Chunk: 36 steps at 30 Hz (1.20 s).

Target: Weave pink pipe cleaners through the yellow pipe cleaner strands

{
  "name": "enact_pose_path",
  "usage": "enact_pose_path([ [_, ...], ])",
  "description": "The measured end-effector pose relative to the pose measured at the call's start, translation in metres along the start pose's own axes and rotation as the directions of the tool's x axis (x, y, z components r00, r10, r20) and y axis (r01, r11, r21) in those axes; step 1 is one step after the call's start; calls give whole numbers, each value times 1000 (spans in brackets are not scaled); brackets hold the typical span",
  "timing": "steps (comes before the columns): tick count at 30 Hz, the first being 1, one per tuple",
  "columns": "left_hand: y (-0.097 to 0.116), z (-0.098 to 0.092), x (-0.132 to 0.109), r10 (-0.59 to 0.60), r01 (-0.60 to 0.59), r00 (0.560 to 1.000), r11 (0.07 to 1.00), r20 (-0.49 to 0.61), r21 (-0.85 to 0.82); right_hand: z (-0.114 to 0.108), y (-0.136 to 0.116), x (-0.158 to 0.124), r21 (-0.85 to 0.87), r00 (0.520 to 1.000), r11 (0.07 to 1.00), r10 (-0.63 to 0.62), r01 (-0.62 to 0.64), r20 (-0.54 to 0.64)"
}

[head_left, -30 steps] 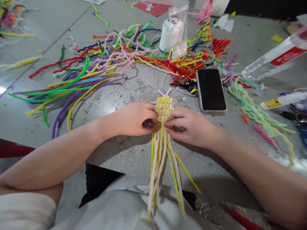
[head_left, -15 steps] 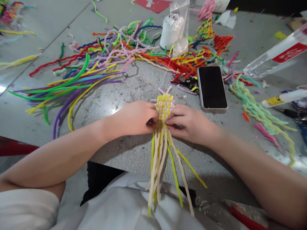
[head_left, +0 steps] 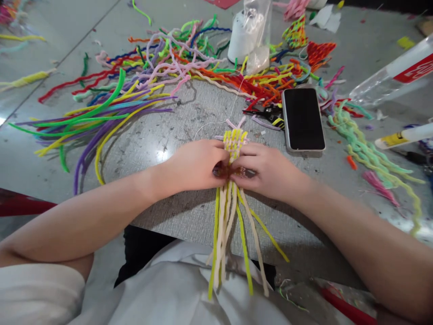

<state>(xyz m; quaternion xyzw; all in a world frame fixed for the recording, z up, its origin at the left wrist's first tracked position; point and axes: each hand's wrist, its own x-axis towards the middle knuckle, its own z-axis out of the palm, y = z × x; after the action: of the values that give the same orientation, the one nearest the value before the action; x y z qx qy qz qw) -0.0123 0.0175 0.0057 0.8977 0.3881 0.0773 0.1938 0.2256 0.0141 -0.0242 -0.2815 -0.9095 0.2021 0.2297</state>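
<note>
A small woven piece of yellow and cream pipe cleaners (head_left: pixel 234 141) lies on the grey table (head_left: pixel 189 212) in front of me. Its long loose ends (head_left: pixel 233 230) hang over the near edge toward my lap. My left hand (head_left: pixel 196 164) pinches the left side of the weave with closed fingers. My right hand (head_left: pixel 267 169) pinches the right side, thumb and fingers pressed together. The two hands nearly touch at the bottom of the woven part, squeezing it narrow.
A heap of coloured pipe cleaners (head_left: pixel 142 85) spreads across the back and left. A dark phone (head_left: pixel 303 118) lies face up to the right, with pliers (head_left: pixel 267 115) beside it. Further back stand a white spool in a plastic bag (head_left: pixel 248 38), a clear bottle (head_left: pixel 395 74) and a glue stick (head_left: pixel 402 136).
Both hands have closed in on the weave, pressing its sides together so it looks narrower. The loose ends have shifted slightly.
</note>
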Motion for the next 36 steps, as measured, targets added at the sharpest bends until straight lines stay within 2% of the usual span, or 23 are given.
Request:
enact_pose_path([
  [6,4,-1,0,-19,19,1000,1000,-11,15,1,-1,2,-46,998,997,-55,54,-24],
  [11,2,3,4,19,-17,999,999,-40,45,-3,0,2,-81,997,994,-63,66,45],
  [19,-14,-3,2,183,-184,983,982,-33,-47,-8,4,0,31,999,998,-53,53,-4],
  [29,-6,-6,7,99,-100,995,994,11,41,-7,3,4,35,997,997,-70,69,24],
  [36,-8,-8,7,114,-115,993,990,19,80,-4,8,0,-17,998,999,-30,31,54],
])
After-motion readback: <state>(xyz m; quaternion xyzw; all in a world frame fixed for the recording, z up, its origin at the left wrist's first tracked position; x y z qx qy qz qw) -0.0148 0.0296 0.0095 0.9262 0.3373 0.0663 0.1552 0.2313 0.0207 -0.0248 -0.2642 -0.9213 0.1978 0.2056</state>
